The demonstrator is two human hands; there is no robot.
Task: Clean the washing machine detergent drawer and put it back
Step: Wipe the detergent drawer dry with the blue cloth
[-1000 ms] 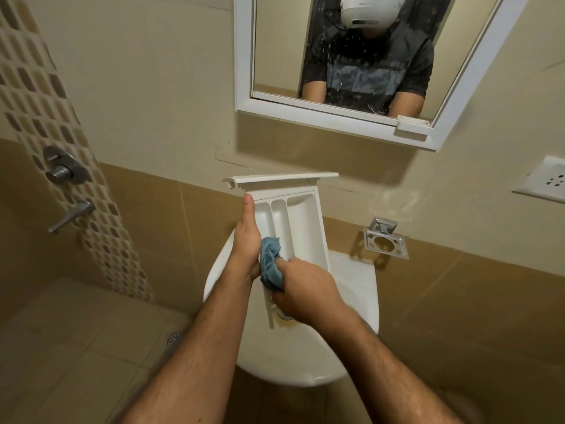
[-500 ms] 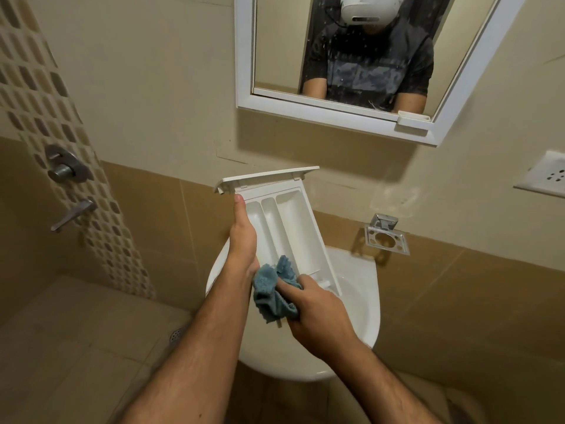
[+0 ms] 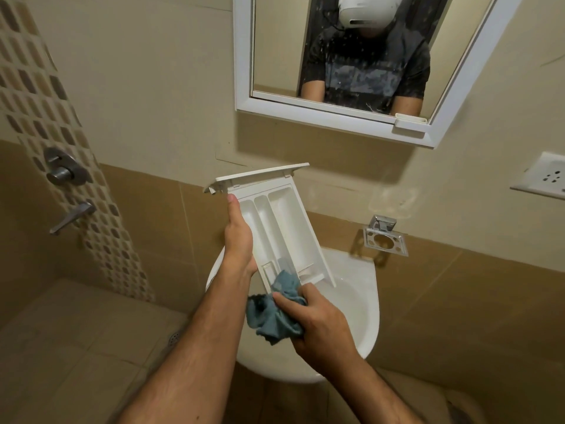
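Note:
A white detergent drawer (image 3: 284, 221) with three long compartments is held up over the white sink (image 3: 363, 304), its front panel at the top and tilted left. My left hand (image 3: 238, 240) grips its left side wall, thumb stretched up along the edge. My right hand (image 3: 318, 328) holds a crumpled blue cloth (image 3: 272, 313) bunched against the drawer's lower near end. The drawer's bottom corner is hidden behind the cloth.
A white-framed mirror (image 3: 333, 114) hangs above the sink. A chrome holder (image 3: 383, 240) is fixed to the wall right of the drawer, and a socket plate (image 3: 544, 179) sits further right. Shower valve (image 3: 64, 172) and lever tap (image 3: 73, 217) are on the left wall. A floor drain (image 3: 175, 338) lies below.
My right hand has drawn the cloth down out of the compartments to the drawer's near end. The drawer has tilted further left and its compartments now show uncovered.

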